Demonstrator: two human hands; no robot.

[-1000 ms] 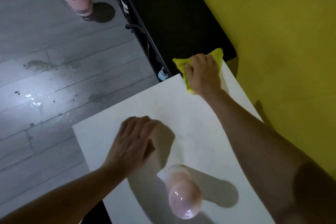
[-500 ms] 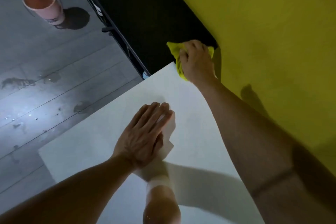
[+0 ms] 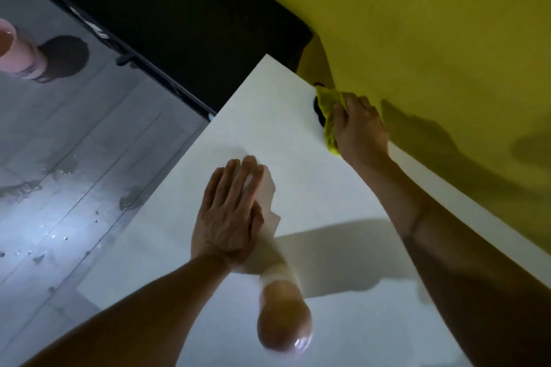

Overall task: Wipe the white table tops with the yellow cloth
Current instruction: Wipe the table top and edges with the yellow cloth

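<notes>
Yellow cloth (image 3: 329,116) bunched in right hand (image 3: 359,128), pressed on table (image 3: 268,116) far edge by yellow wall (image 3: 432,24). Left hand (image 3: 228,211) flat, fingers together, bracing mid-table. Wipe underway; near half, other tops likely left

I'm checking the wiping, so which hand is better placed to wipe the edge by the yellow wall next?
Right. The right hand already grips the yellow cloth at that edge of the white table; the left hand lies flat mid-table, empty.
</notes>
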